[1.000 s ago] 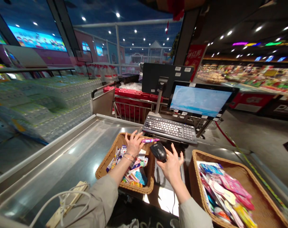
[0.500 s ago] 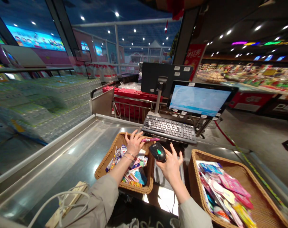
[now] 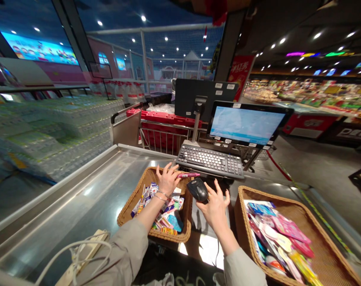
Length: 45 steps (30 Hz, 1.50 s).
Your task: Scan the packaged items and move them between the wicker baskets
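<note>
My left hand is closed on a slim magenta pen-like stick that bears a small white label. It hovers over the far side of the left wicker basket, which holds many small packets and sticks. In my right hand is a black barcode scanner, its head pointing toward the stick from just below and right of it. Some of the right fingers are lifted off the scanner. Its handle is mostly hidden by the hand.
A keyboard and a lit monitor stand beyond my hands. To the right, another wicker basket holds colourful packaged goods. A power strip with white cables lies on the metal counter at the left.
The green light on top of the scanner has gone out. Both hands, the stick and the scanner keep nearly the same places; the view has shifted slightly.
</note>
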Tool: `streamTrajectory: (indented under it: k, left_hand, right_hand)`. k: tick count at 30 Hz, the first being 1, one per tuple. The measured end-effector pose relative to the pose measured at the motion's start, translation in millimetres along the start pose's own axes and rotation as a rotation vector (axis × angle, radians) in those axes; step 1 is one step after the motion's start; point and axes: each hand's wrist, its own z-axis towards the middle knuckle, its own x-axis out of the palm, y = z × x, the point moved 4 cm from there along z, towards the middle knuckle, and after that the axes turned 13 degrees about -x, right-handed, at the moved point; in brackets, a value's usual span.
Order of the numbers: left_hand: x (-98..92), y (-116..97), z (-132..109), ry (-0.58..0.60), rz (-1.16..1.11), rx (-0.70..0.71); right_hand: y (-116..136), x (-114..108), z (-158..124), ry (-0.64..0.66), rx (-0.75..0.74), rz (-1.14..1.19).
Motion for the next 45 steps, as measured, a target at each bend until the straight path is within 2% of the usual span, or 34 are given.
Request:
streamTrajectory:
  k: [20,35,45]
  left_hand:
    - [15.1,-44.2,4.8,0.024,-0.101,0.116]
    - [27.6,-94.0,4.0,0.069,-0.186,0.256]
    - [46.4,-131.4,-1.8,0.106,-0.254,0.369]
  right_hand:
    - [-36.1,-30.2,-20.0,-0.053,0.166,-0.092]
    - [-68.4,-59.8,-41.0,-0.160,0.313,-0.167]
    - [-89.8,-86.4,-61.3,-0.209,0.462,-0.226]
